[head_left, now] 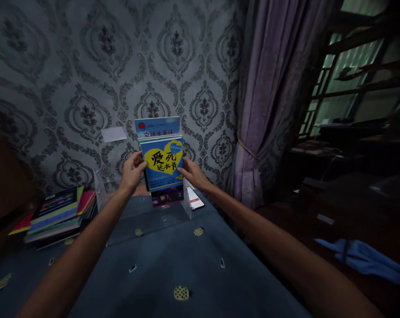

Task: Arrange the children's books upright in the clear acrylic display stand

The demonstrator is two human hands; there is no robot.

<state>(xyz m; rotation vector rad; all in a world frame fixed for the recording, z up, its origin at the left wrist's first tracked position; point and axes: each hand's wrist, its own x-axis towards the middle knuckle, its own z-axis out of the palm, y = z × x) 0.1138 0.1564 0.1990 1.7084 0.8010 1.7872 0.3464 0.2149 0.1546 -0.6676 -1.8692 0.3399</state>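
Between my hands stands an upright blue book [163, 176] with a yellow heart and black characters on its cover. My left hand [132, 172] grips its left edge, thumb on the front, fingers behind. At the right edge, my right hand [193, 171] holds it the same way, thumb on the cover. Behind it a taller light-blue book [157, 126] with red lettering shows its top part. A clear plastic stand [187, 201] has a side panel right beside the book's lower right corner; its other clear panel [100, 187] stands farther left.
A stack of books [59, 214] lies at the left of the blue patterned tablecloth [153, 274]. A lit phone [196, 198] lies right of the stand. Patterned wallpaper rises behind; a purple curtain [253, 154] hangs at the right. Blue cloth [365, 260] lies low at the far right.
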